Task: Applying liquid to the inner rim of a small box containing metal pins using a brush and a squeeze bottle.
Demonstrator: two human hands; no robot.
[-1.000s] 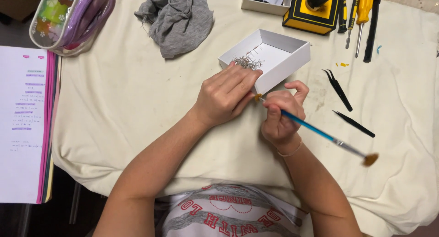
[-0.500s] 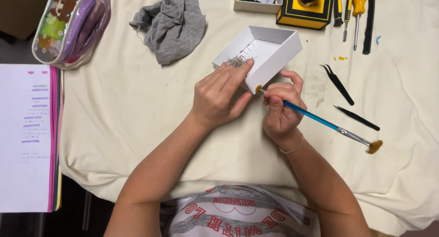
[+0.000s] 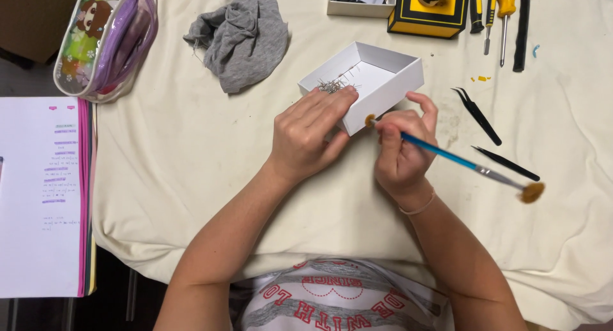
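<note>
My left hand (image 3: 308, 135) rests palm down against the near wall of a small white cardboard box (image 3: 389, 93), with its fingertips at the rim. A heap of small metal pins (image 3: 332, 86) lies in the box's left corner. My right hand (image 3: 402, 153) grips a blue-handled paintbrush (image 3: 456, 158) held backwards: the handle's tip touches the box's near side and the tan bristles (image 3: 531, 192) point away to the right. Both hands lie over a cream cloth (image 3: 191, 178) that covers the table.
A crumpled grey rag (image 3: 242, 37) lies up and left of the box. Black tweezers (image 3: 477, 115) and a second black pair (image 3: 507, 164) lie to the right. Screwdrivers (image 3: 504, 12) and a yellow-black case (image 3: 426, 15) line the far edge. A clear pencil pouch (image 3: 105, 40) and an open notebook (image 3: 41, 197) sit at the left.
The hands, the box and the brush keep the same arrangement. My left fingers have slid a little toward the box's rim; the shift in the view comes mostly from head movement.
</note>
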